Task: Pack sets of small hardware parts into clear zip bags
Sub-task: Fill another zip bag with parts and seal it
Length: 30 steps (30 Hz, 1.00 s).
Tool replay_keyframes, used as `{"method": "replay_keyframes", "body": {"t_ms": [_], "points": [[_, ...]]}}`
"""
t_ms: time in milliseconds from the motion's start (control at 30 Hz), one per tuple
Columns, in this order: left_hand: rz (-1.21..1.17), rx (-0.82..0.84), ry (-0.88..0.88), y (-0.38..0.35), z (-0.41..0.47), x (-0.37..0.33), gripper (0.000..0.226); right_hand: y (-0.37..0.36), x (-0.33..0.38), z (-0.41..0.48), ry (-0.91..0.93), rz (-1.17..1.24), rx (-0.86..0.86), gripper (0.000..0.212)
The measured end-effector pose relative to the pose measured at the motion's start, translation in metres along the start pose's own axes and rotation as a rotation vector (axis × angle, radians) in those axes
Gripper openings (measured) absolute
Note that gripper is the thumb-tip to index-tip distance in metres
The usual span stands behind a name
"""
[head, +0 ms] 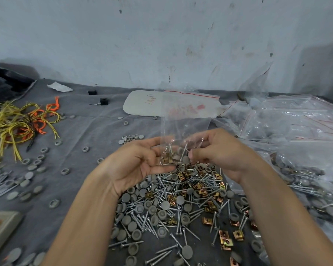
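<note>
A clear zip bag [184, 120] with a red line at its top stands upright between my hands, above a pile of screws, grey caps and brass clips [181, 200]. Screws, a brass clip and a grey cap lie in the bag's bottom. My left hand [136, 162] cups the bag's lower left side, palm up, with fingers curled under it. My right hand [217, 150] pinches the bag's lower right side between thumb and fingers.
Filled and empty zip bags [288, 120] are heaped at the right. Yellow and orange wires [21, 123] lie at the left, with loose grey caps [37, 162] scattered on the grey cloth [96, 131]. A white board [142, 104] lies behind the bag, near the wall.
</note>
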<state>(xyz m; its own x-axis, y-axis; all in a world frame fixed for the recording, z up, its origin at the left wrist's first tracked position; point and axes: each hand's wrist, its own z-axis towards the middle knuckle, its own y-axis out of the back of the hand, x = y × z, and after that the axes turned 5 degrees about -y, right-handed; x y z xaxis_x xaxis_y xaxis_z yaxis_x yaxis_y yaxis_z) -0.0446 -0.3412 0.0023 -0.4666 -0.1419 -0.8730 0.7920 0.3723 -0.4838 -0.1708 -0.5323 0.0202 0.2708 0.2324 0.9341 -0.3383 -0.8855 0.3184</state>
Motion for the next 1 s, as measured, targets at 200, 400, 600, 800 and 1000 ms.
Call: {"method": "replay_keyframes", "body": {"t_ms": [200,400,600,800,1000], "points": [[0.326,-0.141,-0.019,-0.011,0.002,0.005,0.048,-0.002,0.002,-0.002,-0.057,0.106,0.044,0.015],[0.539,-0.379,-0.135,-0.042,0.009,0.007,0.022,-0.004,0.006,-0.022,-0.093,0.294,0.001,0.015],[0.533,-0.227,-0.088,-0.093,0.01,0.017,0.01,0.024,-0.01,-0.073,-0.077,0.311,-0.19,0.017],[0.55,-0.148,-0.146,-0.173,0.048,0.047,0.013,0.096,-0.025,-0.144,-0.107,0.28,-0.531,0.019],[0.562,-0.199,-0.204,-0.259,0.109,0.066,0.009,0.177,-0.035,-0.181,-0.128,-0.075,-1.229,0.026]]}}
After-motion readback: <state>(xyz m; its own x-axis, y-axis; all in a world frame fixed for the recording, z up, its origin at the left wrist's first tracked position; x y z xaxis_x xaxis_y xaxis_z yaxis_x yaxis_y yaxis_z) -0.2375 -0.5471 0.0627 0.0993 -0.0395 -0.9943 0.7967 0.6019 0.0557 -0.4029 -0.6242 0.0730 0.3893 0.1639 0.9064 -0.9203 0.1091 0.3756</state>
